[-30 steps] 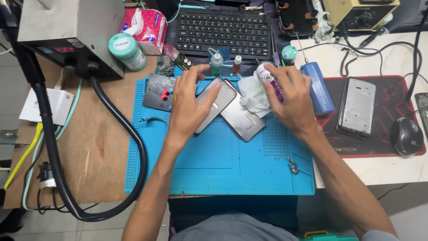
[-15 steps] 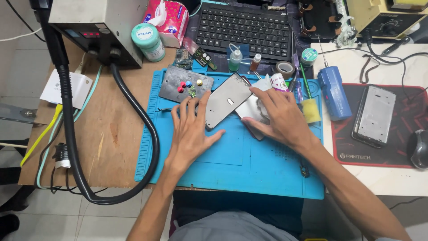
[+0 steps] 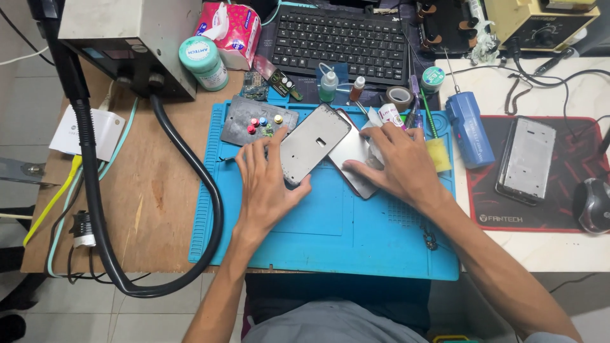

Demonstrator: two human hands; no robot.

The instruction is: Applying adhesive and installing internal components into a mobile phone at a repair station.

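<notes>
Two phone parts were found side by side on mat (image 3: 330,241). Frame (image 3: 314,151), long axis 1–7 o'clock, was steadied by left hand (image 3: 267,184), fingers spread flat. Panel (image 3: 356,155) at 3 o'clock was pressed by right hand (image 3: 400,165), over tissue.

There is only one view, from a camera worn on the person's head, looking almost straight down on the blue work mat (image 3: 330,235) from fairly close above. The mat fills the middle of the picture. Beyond its far edge lies a black keyboard (image 3: 340,41); the wooden bench (image 3: 149,209) runs off to its left, a red mouse pad (image 3: 572,190) to its right.
</notes>
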